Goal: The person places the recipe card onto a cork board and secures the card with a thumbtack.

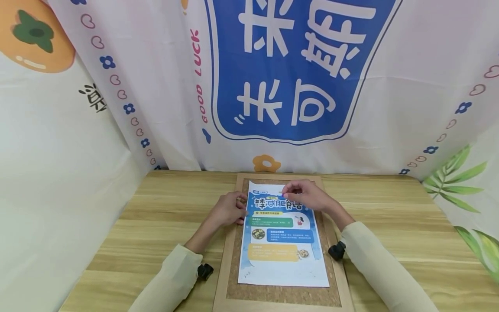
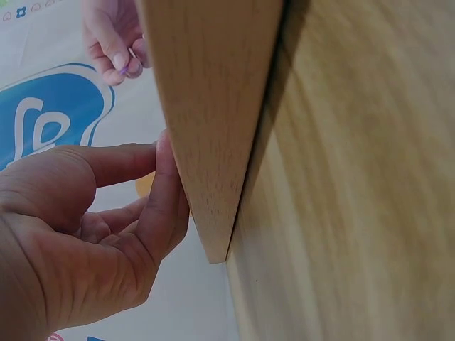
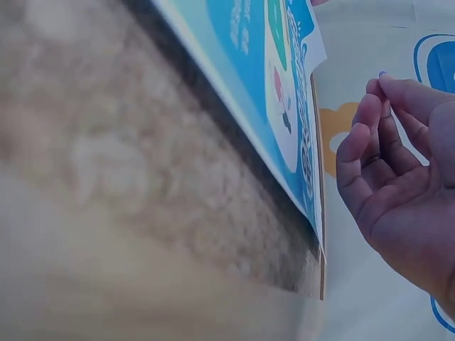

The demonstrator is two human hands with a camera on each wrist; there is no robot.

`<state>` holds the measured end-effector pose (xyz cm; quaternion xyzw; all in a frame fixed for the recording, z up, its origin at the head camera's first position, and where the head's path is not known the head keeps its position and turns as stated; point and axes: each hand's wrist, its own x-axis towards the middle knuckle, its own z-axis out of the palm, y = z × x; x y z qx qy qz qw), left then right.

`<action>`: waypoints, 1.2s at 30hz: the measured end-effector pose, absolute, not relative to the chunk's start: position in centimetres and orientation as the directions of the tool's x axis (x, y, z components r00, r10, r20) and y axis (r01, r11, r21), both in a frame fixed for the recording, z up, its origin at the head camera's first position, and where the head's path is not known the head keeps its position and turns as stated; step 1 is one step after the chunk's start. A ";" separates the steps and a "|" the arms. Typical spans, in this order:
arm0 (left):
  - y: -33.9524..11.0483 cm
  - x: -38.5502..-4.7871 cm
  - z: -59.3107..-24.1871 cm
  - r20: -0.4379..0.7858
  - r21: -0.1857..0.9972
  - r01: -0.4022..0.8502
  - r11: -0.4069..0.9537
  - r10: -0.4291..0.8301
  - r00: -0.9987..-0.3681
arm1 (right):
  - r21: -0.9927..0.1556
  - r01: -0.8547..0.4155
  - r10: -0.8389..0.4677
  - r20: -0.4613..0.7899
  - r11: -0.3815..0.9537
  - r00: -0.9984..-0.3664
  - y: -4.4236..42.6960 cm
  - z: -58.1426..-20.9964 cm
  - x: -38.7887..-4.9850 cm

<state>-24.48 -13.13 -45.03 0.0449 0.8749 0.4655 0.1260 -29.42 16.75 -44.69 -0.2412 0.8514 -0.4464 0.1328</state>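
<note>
A printed sheet of paper (image 1: pixel 282 275) with blue, green and yellow panels lies on a wood-framed cork board (image 1: pixel 286 295). In the right wrist view, the sheet's edge (image 3: pixel 234 117) stands slightly off the cork. Over the sheet's upper right part, my right hand (image 1: pixel 309 196) pinches a small purple pushpin (image 2: pixel 124 71) between thumb and forefinger. My left hand (image 1: pixel 230 209) rests at the sheet's upper left edge, its fingers loosely bent. In the left wrist view, those fingertips (image 2: pixel 165 145) touch the wooden frame (image 2: pixel 213 92); their contact with the paper is hidden.
The board lies on a wood-grain table (image 1: pixel 175 208), reaching near its back edge. Behind hangs a white printed cloth (image 1: pixel 167 86) with a blue emblem, and more cloth stands at both sides. Dark wrist cameras (image 1: pixel 205 271) sit on both sleeves.
</note>
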 end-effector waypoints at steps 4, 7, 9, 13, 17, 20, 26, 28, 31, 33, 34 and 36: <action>-13.1 -24.4 -44.9 -0.182 0.824 -0.042 0.565 0.194 -0.964 | -0.822 -0.296 -0.536 -0.013 0.486 -0.844 16.4 -44.9 -29.9; -13.0 -24.4 -44.8 -0.186 0.825 -0.046 0.563 0.194 -0.963 | -0.822 -0.300 -0.541 -0.011 0.483 -0.841 16.3 -45.0 -30.3; -13.0 -24.4 -44.8 -0.187 0.826 -0.048 0.561 0.194 -0.963 | -0.826 -0.297 -0.545 -0.015 0.480 -0.838 16.2 -45.0 -30.5; -13.0 -24.4 -44.9 -0.182 0.829 -0.044 0.558 0.195 -0.964 | -0.830 -0.287 -0.548 -0.027 0.479 -0.836 16.0 -45.0 -31.0; -13.1 -24.4 -45.1 -0.178 0.830 -0.041 0.556 0.194 -0.965 | -0.833 -0.276 -0.552 -0.042 0.479 -0.833 15.6 -45.1 -31.5; -13.1 -24.5 -45.1 -0.178 0.830 -0.041 0.556 0.194 -0.965 | -0.837 -0.265 -0.555 -0.055 0.479 -0.830 15.3 -45.1 -31.8; -13.1 -24.5 -45.0 -0.174 0.827 -0.035 0.561 0.198 -0.965 | -0.846 -0.245 -0.560 -0.074 0.473 -0.825 14.9 -45.1 -32.3; -13.1 -24.5 -45.0 -0.171 0.823 -0.029 0.568 0.198 -0.965 | -0.848 -0.236 -0.557 -0.082 0.474 -0.826 14.8 -45.1 -32.4; -13.0 -24.5 -45.0 -0.170 0.819 -0.026 0.573 0.199 -0.965 | -0.847 -0.229 -0.554 -0.090 0.480 -0.827 14.6 -45.0 -32.6; -12.9 -24.5 -45.0 -0.167 0.817 -0.020 0.576 0.203 -0.965 | -0.845 -0.225 -0.551 -0.096 0.485 -0.829 14.5 -44.9 -32.7; -12.9 -24.6 -45.0 -0.168 0.818 -0.021 0.575 0.203 -0.965 | -0.843 -0.223 -0.550 -0.099 0.490 -0.829 14.4 -44.9 -32.7; -12.8 -24.6 -45.0 -0.170 0.818 -0.025 0.575 0.199 -0.965 | -0.838 -0.223 -0.548 -0.104 0.497 -0.830 14.3 -44.8 -32.7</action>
